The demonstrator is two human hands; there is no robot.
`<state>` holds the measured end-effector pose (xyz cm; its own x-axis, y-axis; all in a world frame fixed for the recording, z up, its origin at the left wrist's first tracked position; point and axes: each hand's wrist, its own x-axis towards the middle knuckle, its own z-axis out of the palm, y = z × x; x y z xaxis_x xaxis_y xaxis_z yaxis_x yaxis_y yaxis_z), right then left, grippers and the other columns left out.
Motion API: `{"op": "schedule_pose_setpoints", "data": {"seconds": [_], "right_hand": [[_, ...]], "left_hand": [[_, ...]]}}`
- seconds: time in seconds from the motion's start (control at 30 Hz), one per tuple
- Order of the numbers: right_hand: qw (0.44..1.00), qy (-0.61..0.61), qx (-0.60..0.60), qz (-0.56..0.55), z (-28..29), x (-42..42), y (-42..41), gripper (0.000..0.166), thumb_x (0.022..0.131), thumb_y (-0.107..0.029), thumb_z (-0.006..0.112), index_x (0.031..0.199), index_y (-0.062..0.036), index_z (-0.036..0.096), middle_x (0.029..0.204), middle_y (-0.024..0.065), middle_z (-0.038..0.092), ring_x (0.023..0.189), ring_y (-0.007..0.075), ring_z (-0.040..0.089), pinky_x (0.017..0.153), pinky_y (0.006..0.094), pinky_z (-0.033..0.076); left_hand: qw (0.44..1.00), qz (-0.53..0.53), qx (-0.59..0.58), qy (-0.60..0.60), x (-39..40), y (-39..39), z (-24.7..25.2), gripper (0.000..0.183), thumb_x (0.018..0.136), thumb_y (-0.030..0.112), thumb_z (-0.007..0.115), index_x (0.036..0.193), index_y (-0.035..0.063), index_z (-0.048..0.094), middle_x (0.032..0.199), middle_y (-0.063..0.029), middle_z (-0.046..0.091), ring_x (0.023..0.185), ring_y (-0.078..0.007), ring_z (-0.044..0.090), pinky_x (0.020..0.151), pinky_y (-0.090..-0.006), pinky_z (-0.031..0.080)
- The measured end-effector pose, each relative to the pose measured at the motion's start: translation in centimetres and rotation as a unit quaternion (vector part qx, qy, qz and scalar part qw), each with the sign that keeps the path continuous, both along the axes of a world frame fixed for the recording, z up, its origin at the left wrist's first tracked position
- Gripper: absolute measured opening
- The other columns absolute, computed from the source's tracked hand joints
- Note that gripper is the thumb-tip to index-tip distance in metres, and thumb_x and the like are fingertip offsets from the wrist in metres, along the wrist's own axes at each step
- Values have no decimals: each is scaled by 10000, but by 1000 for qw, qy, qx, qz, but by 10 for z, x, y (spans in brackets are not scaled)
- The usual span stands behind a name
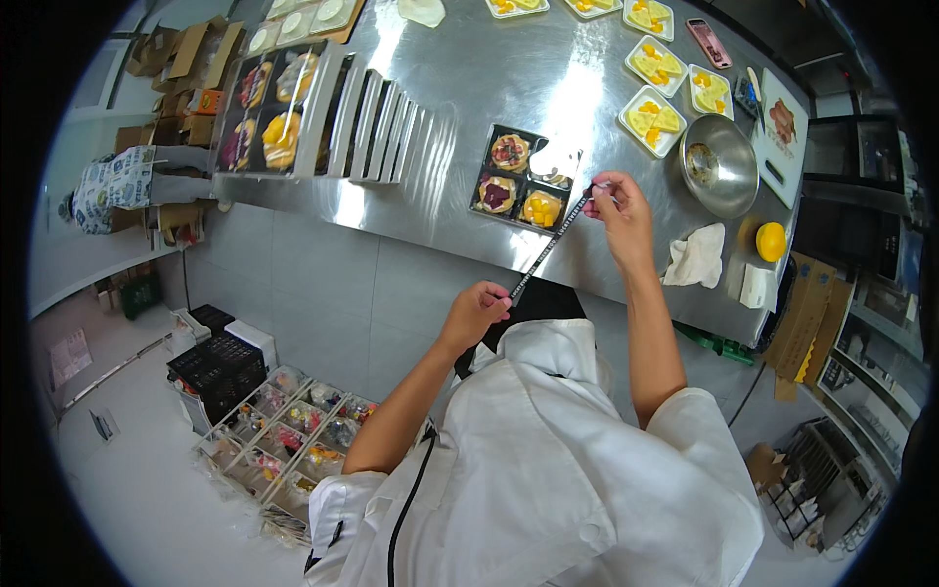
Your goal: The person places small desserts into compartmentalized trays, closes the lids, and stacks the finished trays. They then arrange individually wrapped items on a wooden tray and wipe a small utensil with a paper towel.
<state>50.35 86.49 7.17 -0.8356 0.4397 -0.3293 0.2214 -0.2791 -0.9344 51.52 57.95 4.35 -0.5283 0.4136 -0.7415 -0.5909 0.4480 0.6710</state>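
Note:
A black ribbon with white lettering [549, 249] is stretched slantwise between my two hands. Its lower end is pinched by my left hand [480, 312], which is off the front edge of the steel table. My right hand [620, 213] pinches the upper end, close to the right side of a clear-lidded black box [480, 170]. Inside that box sit four topped round pastries, one with yellow cubes [541, 209]; glare hides part of the upper right one. Whether the ribbon touches the box I cannot tell.
Stacked pastry boxes [315, 117] stand at the table's left. To the right are fruit trays [653, 121], a steel bowl [719, 165], a white cloth [697, 257], a yellow round object [770, 242], a cutting board [779, 139] with a knife and a phone [709, 44]. Another person [132, 180] is at far left.

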Motion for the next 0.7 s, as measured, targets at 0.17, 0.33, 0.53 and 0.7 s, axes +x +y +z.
{"op": "schedule_pose_setpoints", "data": {"seconds": [0.17, 0.33, 0.53, 0.7], "right_hand": [[998, 26, 41, 32, -17, -36, 35, 398, 901, 19, 589, 1295, -15, 548, 955, 49, 575, 837, 116, 618, 777, 250, 528], [996, 8, 47, 71, -26, -74, 49, 297, 855, -12, 650, 1152, -12, 636, 1098, 58, 614, 857, 109, 617, 810, 261, 512], [995, -53, 14, 85, -38, -98, 45, 317, 852, 9, 673, 1162, -31, 628, 994, 62, 600, 804, 111, 626, 743, 237, 519], [998, -11, 50, 42, -46, -122, 34, 355, 852, 38, 664, 1202, -8, 624, 928, 83, 659, 755, 101, 653, 695, 229, 528]], "left_hand": [[999, 22, 24, 22, -20, 33, -18, 110, 924, 82, 661, 991, -2, 636, 816, 3, 643, 733, -56, 567, 663, -207, 464], [998, 48, 7, 33, -34, 54, -17, 118, 910, 71, 671, 1004, 2, 650, 822, 13, 642, 723, -50, 554, 648, -206, 454], [993, 110, 26, 20, -35, 51, -32, 168, 897, 83, 688, 1043, 2, 667, 813, 6, 654, 747, -67, 582, 690, -214, 476], [990, 129, -9, 61, -33, 44, -39, 253, 879, 76, 707, 1113, -1, 649, 891, -20, 651, 786, -88, 594, 716, -223, 493]]}}
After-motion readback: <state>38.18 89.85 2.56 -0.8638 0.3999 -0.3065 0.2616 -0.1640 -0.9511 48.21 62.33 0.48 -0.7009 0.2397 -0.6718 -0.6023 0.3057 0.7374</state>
